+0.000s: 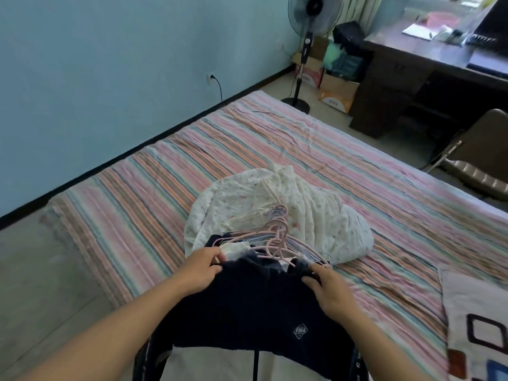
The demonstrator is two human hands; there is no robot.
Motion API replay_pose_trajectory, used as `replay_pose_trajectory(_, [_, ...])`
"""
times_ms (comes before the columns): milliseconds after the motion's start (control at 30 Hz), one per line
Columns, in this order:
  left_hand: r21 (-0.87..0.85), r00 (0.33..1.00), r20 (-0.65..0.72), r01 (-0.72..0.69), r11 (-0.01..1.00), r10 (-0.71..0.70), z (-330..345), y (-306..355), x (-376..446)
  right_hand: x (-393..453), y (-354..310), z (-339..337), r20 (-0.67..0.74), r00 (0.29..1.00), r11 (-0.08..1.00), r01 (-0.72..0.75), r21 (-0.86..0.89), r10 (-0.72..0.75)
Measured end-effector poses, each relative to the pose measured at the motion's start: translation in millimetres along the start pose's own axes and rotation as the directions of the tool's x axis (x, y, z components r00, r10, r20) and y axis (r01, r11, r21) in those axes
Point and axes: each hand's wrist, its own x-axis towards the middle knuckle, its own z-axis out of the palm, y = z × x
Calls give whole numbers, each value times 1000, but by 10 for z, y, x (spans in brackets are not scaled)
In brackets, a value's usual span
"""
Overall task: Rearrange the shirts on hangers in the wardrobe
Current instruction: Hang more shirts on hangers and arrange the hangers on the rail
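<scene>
Hands [199, 270] [331, 291] grip navy shirt [247, 312], collar pointing away, lengthwise toward viewer.

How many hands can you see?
2. The left hand grips the left shoulder of the navy jacket; the right hand grips its right shoulder. None seem hidden.

One navy jacket [247, 303], one floral quilt [316, 215], one fan [313, 15], two hands.

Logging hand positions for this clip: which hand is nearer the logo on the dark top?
Right. The right hand grips the shoulder just above the logo; the left hand holds the opposite shoulder, farther away.
</scene>
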Motion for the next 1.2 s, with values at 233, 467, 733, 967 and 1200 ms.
replay_pose_trajectory(233, [-163, 993, -73, -99, 982, 88, -491, 108, -967, -754, -690, -234, -160, 985, 989, 80, 123, -60])
replay_pose_trajectory(467, [-256, 971, -192, -191, 947, 144, -922, 92, -2166, -1607, -1431, -470, -235, 952, 965, 230, 122, -197])
replay_pose_trajectory(733, [-155, 887, -423, -271, 950, 185, -1396, 109, -3661, -2714, -2372, -782, -246, 900, 917, 390, 82, -361])
replay_pose_trajectory(967, [-88, 778, -608, -264, 960, 158, -1765, 203, -4954, -3294, -3038, -1049, -238, 802, 813, 578, 74, -548])
replay_pose_trajectory(1200, [-106, 646, -762, -172, 979, 31, -2031, 334, -6019, -3482, -3757, -1229, -195, 651, 635, 759, 146, -733])
